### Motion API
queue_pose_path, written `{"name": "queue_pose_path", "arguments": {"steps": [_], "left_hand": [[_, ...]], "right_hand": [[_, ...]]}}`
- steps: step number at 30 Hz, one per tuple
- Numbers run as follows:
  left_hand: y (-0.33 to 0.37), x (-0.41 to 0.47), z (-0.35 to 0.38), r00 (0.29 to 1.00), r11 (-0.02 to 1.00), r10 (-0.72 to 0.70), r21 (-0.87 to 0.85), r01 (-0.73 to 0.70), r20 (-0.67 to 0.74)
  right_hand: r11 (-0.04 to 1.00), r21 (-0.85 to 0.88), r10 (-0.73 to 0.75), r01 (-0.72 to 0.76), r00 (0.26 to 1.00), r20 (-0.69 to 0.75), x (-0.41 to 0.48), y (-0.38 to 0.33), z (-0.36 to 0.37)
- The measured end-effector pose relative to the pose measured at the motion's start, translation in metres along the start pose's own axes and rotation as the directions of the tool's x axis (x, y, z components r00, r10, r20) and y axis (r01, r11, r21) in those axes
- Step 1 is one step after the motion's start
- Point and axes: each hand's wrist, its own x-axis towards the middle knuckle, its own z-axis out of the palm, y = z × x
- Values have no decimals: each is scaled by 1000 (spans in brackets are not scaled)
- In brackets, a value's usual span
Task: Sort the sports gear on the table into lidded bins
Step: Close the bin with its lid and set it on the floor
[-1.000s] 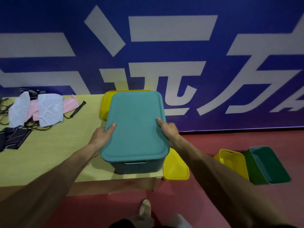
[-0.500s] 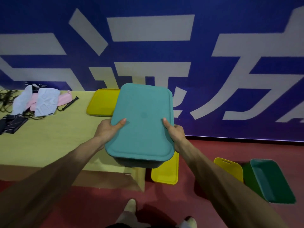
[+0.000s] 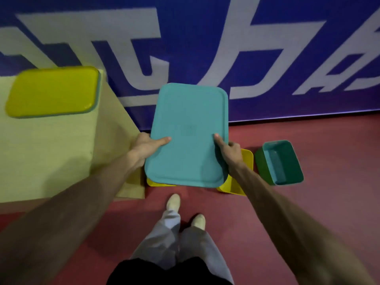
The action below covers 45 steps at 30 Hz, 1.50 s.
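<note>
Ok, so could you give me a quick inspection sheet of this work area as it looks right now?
Surface: pale wooden table at left; its end is beside the held lid.
Job's things: teal lid held above the floor, what is beneath it hidden. Yellow lid lies flat on the table. Yellow bin on the floor, partly under the teal lid. Open green bin to its right looks empty. No sports gear in view.
Clutter: nothing seen.
Grippers: left hand and right hand grip the teal lid's long edges, thumbs on top.
Cables: nothing seen.
Surroundings: red floor, blue banner with white lettering, the person's legs and pale shoes.
</note>
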Motion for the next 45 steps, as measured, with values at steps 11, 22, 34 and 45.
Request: {"name": "queue_pose_path", "arguments": {"steps": [11,22,34,45], "left_hand": [[-111,161,98,971,976,-216,58,210,107],[-236,337,173,961,965,-229,164,203,154],[-368,442,236,964,970,-214,154,190,159],[-428,461,256,953,922,-298,274,273,51]], "right_hand": [[960,47,280,-278,959,-42,149,121,-15],[913,59,406,-403,911,-70,333,270,12],[935,-91,339,-343,939,-60,457,370,18],[912,-148,378,-382,924,-52,463,433,32]]}}
